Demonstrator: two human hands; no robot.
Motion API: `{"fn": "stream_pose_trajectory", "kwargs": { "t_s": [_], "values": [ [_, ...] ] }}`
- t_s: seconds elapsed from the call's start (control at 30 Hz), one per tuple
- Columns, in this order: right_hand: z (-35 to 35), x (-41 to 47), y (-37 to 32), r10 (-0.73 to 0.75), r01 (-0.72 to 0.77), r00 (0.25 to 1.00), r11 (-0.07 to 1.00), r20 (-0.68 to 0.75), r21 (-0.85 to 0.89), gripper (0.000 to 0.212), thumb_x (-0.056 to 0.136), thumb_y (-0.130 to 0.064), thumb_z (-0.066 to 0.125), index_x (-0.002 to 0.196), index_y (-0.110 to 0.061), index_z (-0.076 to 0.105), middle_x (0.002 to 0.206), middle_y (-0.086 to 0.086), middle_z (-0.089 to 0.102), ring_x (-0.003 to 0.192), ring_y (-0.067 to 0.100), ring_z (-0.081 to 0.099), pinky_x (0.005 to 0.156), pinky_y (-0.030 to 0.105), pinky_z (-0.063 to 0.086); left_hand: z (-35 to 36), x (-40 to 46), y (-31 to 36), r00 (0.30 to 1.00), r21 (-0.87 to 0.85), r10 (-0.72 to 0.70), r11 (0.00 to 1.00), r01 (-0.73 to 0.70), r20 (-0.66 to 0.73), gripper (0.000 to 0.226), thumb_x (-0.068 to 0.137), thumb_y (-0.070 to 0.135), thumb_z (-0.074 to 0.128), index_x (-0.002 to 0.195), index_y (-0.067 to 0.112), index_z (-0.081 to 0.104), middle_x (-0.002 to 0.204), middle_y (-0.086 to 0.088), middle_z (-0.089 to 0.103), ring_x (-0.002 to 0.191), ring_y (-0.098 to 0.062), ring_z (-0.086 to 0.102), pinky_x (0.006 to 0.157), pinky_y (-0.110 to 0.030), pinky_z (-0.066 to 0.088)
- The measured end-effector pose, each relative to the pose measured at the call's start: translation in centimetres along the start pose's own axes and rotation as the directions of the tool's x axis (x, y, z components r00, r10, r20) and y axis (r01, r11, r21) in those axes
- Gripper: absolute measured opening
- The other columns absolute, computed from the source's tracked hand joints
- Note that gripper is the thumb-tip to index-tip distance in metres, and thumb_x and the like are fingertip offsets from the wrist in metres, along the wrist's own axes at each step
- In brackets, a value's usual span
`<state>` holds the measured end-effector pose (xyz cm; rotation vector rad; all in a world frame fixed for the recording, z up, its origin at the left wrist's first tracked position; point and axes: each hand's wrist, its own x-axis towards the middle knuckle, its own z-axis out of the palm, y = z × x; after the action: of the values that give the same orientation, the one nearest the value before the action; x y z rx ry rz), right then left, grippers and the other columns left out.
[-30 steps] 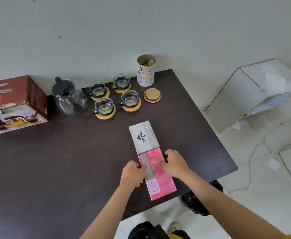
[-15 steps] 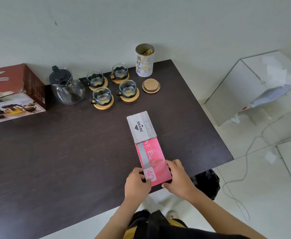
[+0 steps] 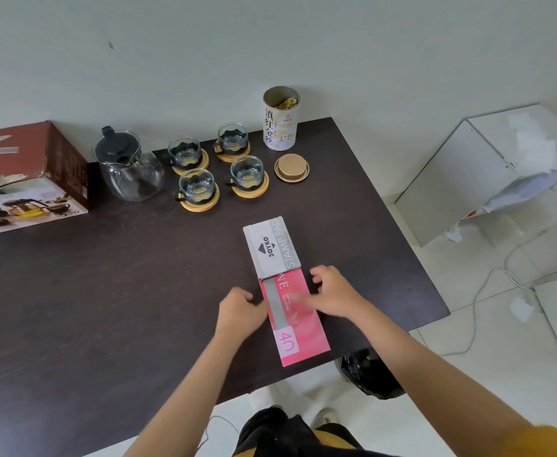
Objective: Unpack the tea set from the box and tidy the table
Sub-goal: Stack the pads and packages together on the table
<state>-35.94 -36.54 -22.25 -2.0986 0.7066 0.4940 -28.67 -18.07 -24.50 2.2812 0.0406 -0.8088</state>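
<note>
A flat pink box (image 3: 303, 338) lies near the front edge of the dark table (image 3: 105, 308), its far end touching a grey stamp pad box (image 3: 270, 249). My left hand (image 3: 241, 311) is curled against the pink box's left side. My right hand (image 3: 333, 291), blurred, grips its right side with the thumb over the top. At the back stand a glass teapot (image 3: 128, 169) with a black lid and several glass cups (image 3: 198, 189) on wooden coasters. The red tea set box (image 3: 26, 173) lies at the back left.
An open tea tin (image 3: 280, 120) stands at the back edge, its round lid (image 3: 291, 167) lying in front of it. On the floor to the right are a white cabinet (image 3: 462, 179), a white cable (image 3: 488, 291) and a black bag (image 3: 369, 374) under the table corner.
Both hands slid from the pink box's near end back to its middle sides. The camera view shifted; the boxes stay in line on the table.
</note>
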Motion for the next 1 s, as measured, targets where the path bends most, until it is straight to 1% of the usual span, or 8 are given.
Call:
{"fn": "stream_pose_trajectory", "kwargs": {
  "t_s": [0.17,0.3,0.43,0.5,0.6,0.73,0.83,1.0],
  "values": [
    [-0.1,6.8,-4.2,0.074,-0.060,0.982,0.995,-0.171,0.084,0.053,0.088,-0.043,0.061,0.124,-0.006,0.055,0.123,0.010,0.057,0.100,0.020,0.062,0.076,0.031,0.052,-2.5,4.8,4.3,0.994,-0.058,0.033,0.998,-0.039,-0.101,0.048,0.085,0.039,0.064,0.119,0.006,0.054,0.097,-0.001,0.063,0.096,-0.017,0.058,0.077,-0.024,0.040],
    [1.0,9.2,-5.6,0.196,-0.170,0.957,0.976,-0.212,0.132,0.042,0.084,-0.038,0.061,0.111,-0.006,0.059,0.114,0.014,0.063,0.098,0.029,0.065,0.082,0.042,0.056,-2.1,6.7,5.8,0.998,-0.018,0.034,0.999,-0.035,-0.054,0.024,0.081,0.030,0.068,0.078,0.009,0.058,0.069,0.001,0.058,0.072,-0.018,0.057,0.053,-0.027,0.041],
    [0.2,9.3,-6.1,0.288,-0.253,0.954,0.924,-0.087,0.287,0.018,0.085,-0.026,0.068,0.091,-0.014,0.055,0.103,0.007,0.068,0.092,0.022,0.068,0.080,0.038,0.058,-2.3,7.4,6.2,1.000,-0.037,-0.010,0.999,0.009,-0.020,0.022,0.079,0.025,0.072,0.073,0.009,0.058,0.070,-0.002,0.062,0.066,-0.017,0.060,0.052,-0.027,0.044],
    [-0.3,9.4,-6.1,0.304,-0.276,0.952,0.898,-0.029,0.344,0.022,0.085,-0.022,0.070,0.085,-0.016,0.048,0.100,0.006,0.066,0.094,0.021,0.067,0.083,0.038,0.057,-2.4,7.7,6.2,0.999,-0.062,-0.032,0.998,0.033,0.005,0.023,0.078,0.024,0.074,0.071,0.009,0.059,0.071,-0.004,0.064,0.063,-0.017,0.060,0.055,-0.029,0.049],
    [-0.3,9.8,-5.9,0.271,-0.255,0.963,0.909,-0.002,0.328,0.030,0.084,-0.026,0.071,0.105,-0.011,0.055,0.107,0.007,0.067,0.094,0.021,0.068,0.083,0.039,0.057,-2.3,8.0,5.8,0.997,-0.165,-0.072,0.984,0.075,0.021,0.023,0.076,0.020,0.076,0.066,0.011,0.058,0.071,-0.003,0.066,0.068,-0.019,0.065,0.067,-0.038,0.058],
    [-0.1,9.5,-5.3,0.209,-0.198,0.978,0.897,0.014,0.396,0.031,0.087,-0.025,0.069,0.112,-0.009,0.060,0.103,0.005,0.071,0.080,0.013,0.069,0.063,0.027,0.056,-2.0,7.9,5.3,0.990,-0.323,-0.136,0.935,0.144,0.049,0.014,0.079,0.014,0.074,0.075,0.014,0.061,0.087,-0.006,0.069,0.086,-0.023,0.068,0.077,-0.042,0.058],
    [-1.0,9.5,-4.5,0.195,-0.162,0.980,0.877,-0.028,0.452,0.032,0.086,-0.023,0.072,0.110,-0.009,0.056,0.100,0.003,0.069,0.073,0.010,0.068,0.055,0.022,0.052,-1.2,8.0,6.2,0.988,-0.359,-0.150,0.921,0.151,0.029,0.014,0.078,0.014,0.074,0.084,0.014,0.062,0.095,-0.007,0.070,0.086,-0.021,0.066,0.071,-0.036,0.055],
    [-6.4,11.4,-2.5,0.216,-0.109,0.965,0.848,-0.150,0.518,0.036,0.083,-0.021,0.075,0.111,-0.010,0.054,0.099,0.004,0.066,0.075,0.012,0.067,0.055,0.023,0.052,1.7,9.2,12.5,0.994,-0.381,-0.106,0.920,0.094,-0.011,0.018,0.078,0.013,0.074,0.089,0.017,0.060,0.090,0.002,0.066,0.087,-0.016,0.064,0.081,-0.037,0.055]
  ]
}}
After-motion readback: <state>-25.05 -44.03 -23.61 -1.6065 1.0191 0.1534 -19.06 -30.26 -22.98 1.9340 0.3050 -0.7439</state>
